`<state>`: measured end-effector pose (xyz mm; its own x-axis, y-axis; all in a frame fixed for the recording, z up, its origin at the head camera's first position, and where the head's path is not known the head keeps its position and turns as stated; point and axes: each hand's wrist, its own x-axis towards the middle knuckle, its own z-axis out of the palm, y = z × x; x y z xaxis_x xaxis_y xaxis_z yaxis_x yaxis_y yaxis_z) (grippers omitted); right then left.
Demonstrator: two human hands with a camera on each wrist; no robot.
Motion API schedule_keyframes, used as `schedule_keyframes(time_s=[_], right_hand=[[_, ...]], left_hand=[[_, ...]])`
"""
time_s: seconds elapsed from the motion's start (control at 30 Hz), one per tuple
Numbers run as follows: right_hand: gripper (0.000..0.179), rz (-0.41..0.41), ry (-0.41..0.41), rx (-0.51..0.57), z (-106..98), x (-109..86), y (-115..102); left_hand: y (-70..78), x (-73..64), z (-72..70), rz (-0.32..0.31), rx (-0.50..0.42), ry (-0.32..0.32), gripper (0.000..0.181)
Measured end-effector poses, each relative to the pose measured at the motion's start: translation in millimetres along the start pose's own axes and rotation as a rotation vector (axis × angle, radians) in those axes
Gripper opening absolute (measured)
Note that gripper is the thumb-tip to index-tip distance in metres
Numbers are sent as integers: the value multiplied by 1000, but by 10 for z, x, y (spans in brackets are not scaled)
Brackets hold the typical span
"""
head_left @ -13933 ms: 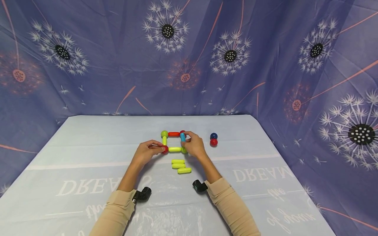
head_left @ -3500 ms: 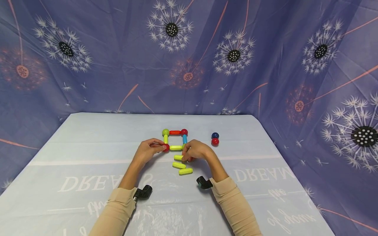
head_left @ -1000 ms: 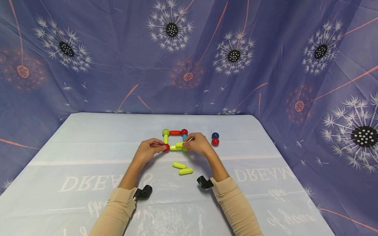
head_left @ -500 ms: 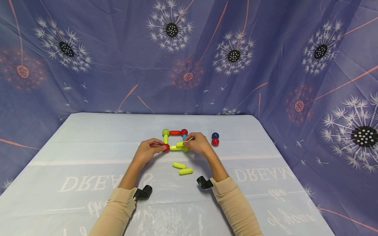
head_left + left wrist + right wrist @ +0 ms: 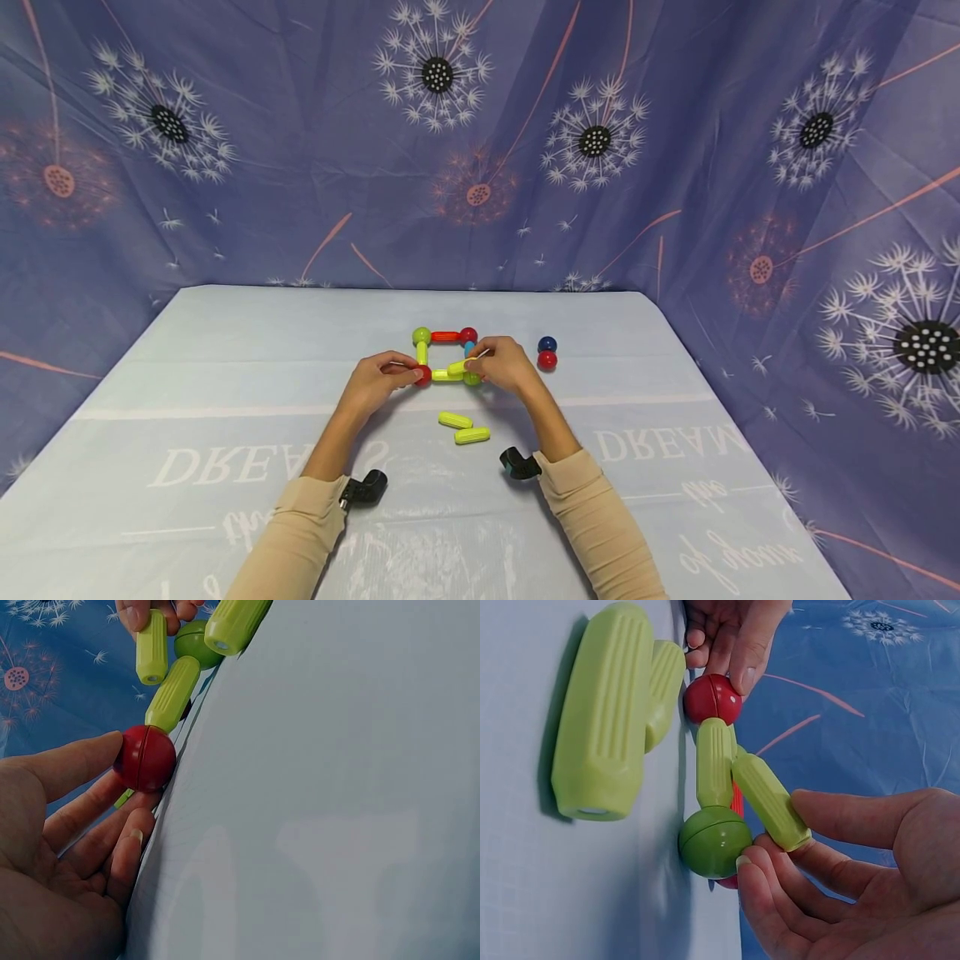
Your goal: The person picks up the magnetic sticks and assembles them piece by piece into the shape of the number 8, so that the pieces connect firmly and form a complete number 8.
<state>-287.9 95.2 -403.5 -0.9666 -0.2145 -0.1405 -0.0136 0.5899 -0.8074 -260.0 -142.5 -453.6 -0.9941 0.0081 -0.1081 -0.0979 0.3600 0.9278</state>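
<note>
A square of toy rods and balls lies on the table. My left hand [image 5: 372,385] pinches its near-left red ball [image 5: 145,758] between thumb and fingers. In my right hand [image 5: 504,364], thumb and fingertips grip a loose yellow-green rod [image 5: 771,802], tilted above the square's near side. Just under those fingers sits the near-right green ball [image 5: 715,841]. A yellow-green rod [image 5: 715,763] joins these two balls. Farther back are a light green ball [image 5: 422,336], a red rod [image 5: 446,337] and a dark red ball [image 5: 468,335]. The right fingers partly cover the blue rod [image 5: 470,347].
Two spare yellow-green rods, one behind [image 5: 455,420] and one in front [image 5: 472,436], lie nearer to me on the tablecloth [image 5: 247,350]. To the right, a blue ball [image 5: 547,344] and a red ball [image 5: 547,361] touch. A dandelion-patterned curtain [image 5: 300,167] hangs behind.
Earlier my right hand was at the blue rod, then at the loose rods; it has lifted one over the square's near side. That rod has since tilted slightly. My left hand stays on the red ball.
</note>
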Motion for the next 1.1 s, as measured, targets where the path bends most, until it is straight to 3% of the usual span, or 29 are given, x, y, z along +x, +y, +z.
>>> schedule_keyframes(time_s=[1.1], right_hand=[[13,-8,4,-21,-23,11,20]], left_hand=[[-3,3,6,19,18,11,32]])
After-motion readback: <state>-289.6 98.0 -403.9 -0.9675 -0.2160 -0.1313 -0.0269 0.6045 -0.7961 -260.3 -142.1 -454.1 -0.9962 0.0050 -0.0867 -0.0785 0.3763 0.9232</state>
